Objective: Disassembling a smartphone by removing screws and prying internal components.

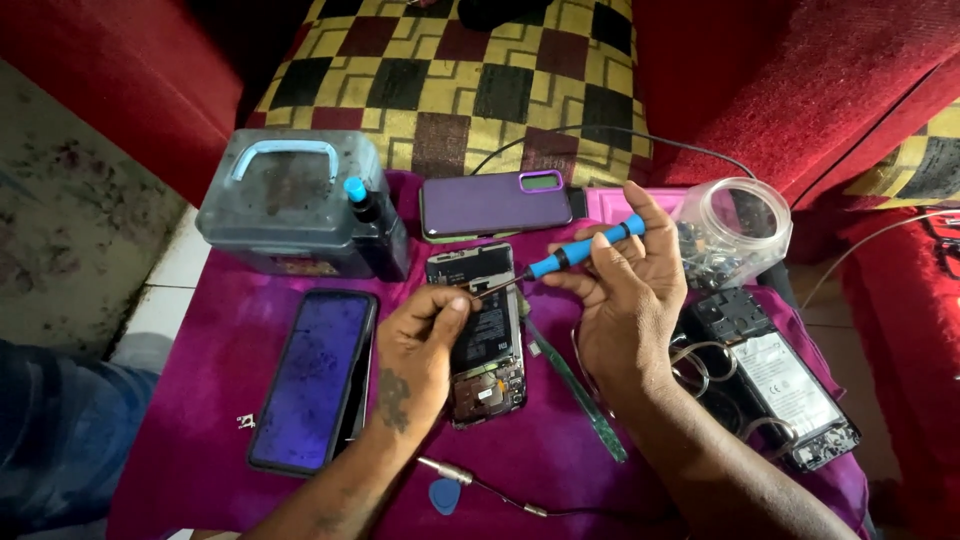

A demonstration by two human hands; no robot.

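Magenta cloth (560,455) spread over the counter, red upholstery and a checkered yellow-brown cushion (450,80) behind.

Head view, centre: opened phone (483,330) lying flat, back cover off, battery and circuit board exposed. Left hand (420,355) resting on its left edge, fingers curled, thumb and forefinger pressed together at the metal tip of a blue-handled screwdriver (580,250). Right hand (625,300) pinching the blue handle between thumb and fingertips, remaining fingers loosely spread; shaft slanting down-left to the phone's upper part.

Left of the hands: dark phone with purple-tinted screen (312,380), face up, just beside the left wrist. Small metal bit (245,421) near its lower left corner. Grey plastic box with pale blue handle (285,200) at the cloth's far left, a dark bottle with blue cap (375,230) touching its right side.

Far edge: purple phone case (495,203), pink box (615,203) beside it. Clear plastic jar of small parts (735,230), tipped on its side, at far right.

Right: second dismantled phone (785,385), partly under the right forearm. Green strip (580,395) lying diagonally between the two opened phones. Blue pick (445,495) and a cable plug (450,470) near the front edge.
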